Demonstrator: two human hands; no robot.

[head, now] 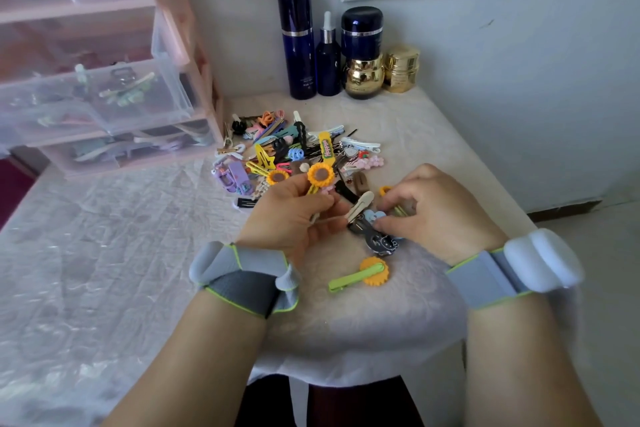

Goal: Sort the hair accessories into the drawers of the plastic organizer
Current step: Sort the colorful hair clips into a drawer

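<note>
A heap of colourful hair clips (294, 149) lies in the middle of the table. My left hand (294, 215) holds a sunflower clip (320, 175) and a cream clip (360, 206) above the table. My right hand (436, 215) rests on the table with its fingertips on a blue clip (374, 217) beside a black cartoon-cat clip (381, 241). A second sunflower clip on a green bar (363, 276) lies face down near the front edge. The pink plastic organizer (104, 80) stands at the left, its middle drawer (114, 94) pulled out with clips inside.
Dark blue bottles (298, 42) and gold jars (401, 68) stand at the back against the wall. A white crinkled cloth (104, 236) covers the table. The table's right edge drops off beside my right wrist.
</note>
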